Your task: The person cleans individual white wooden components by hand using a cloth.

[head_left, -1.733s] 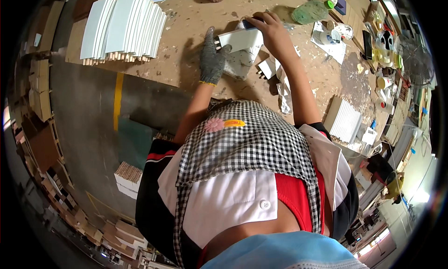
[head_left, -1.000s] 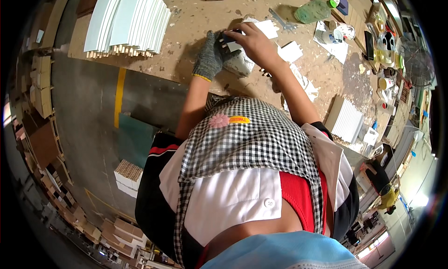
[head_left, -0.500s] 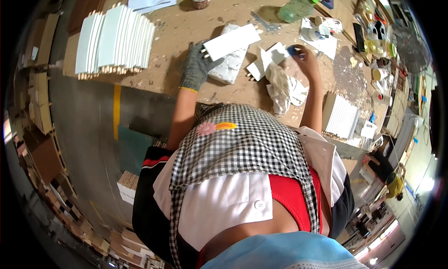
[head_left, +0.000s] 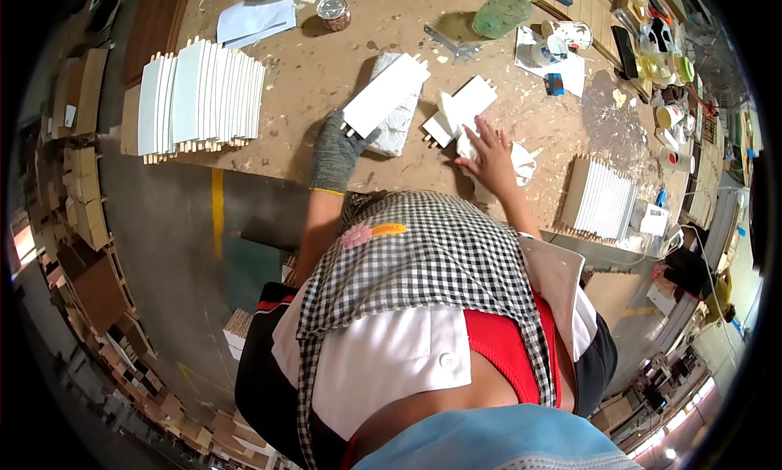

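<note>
A white painted board [head_left: 386, 94] with short wooden dowels at both ends lies slanted over a pale, paint-smeared block [head_left: 401, 116]. My left hand [head_left: 336, 151], in a grey knitted glove, grips the board's near end, with some fingers hidden beneath it. My right hand [head_left: 494, 159] is bare, its fingers spread over a crumpled white cloth [head_left: 521, 162]. Just beyond those fingers, a second white board [head_left: 472, 102] with dowels lies partly under the cloth. A small blue and dark block [head_left: 555, 84] rests farther right on the table, apart from either hand.
Stacks of dowelled white boards stand on the worktable at left [head_left: 204, 95] and right [head_left: 599, 199]. Toward the back are a can [head_left: 333, 12], a green-capped bottle [head_left: 503, 12], white sheets [head_left: 257, 20] and a cup [head_left: 566, 35]. Clutter lines the right edge.
My right hand has let go of the small blue block on the table and moved left onto the cloth. The board in my left hand has turned to a steeper slant.
</note>
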The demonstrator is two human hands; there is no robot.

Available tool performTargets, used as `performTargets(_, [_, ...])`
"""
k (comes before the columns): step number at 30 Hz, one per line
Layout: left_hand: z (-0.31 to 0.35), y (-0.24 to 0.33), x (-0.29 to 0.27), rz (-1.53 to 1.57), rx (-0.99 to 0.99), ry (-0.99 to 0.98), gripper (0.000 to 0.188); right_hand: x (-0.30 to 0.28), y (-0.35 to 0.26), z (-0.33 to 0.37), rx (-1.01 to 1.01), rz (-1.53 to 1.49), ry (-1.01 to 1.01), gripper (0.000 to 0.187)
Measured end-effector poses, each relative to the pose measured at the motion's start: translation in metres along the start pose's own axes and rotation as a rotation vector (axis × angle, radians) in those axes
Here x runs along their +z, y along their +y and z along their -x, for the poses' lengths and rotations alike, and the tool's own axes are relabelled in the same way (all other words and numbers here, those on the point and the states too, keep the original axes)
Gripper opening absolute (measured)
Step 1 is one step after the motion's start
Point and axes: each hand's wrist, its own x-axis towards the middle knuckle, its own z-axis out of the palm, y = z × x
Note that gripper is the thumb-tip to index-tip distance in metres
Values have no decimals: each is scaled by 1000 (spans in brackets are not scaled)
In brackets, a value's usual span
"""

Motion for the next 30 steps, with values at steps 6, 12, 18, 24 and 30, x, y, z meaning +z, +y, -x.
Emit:
performTargets(6, [14, -27, 4, -99, 178, 57, 37, -29, -42, -33, 540, -859, 308, 37])
performTargets(12, [0, -42, -6, -565, 306, 2, 37, 12, -122, -108, -436, -237, 67, 43])
performTargets(18, [13, -46, 15, -319, 288, 9, 37, 48, -1, -196, 140, 63, -205, 37])
performTargets(24, [20, -27, 10, -132, 263, -28, 43, 38, 61, -179, 576, -1047, 78, 43])
performTargets(30, [24, -24, 53, -327, 442, -268, 44, -8, -65, -114, 557, -1772, 46, 35])
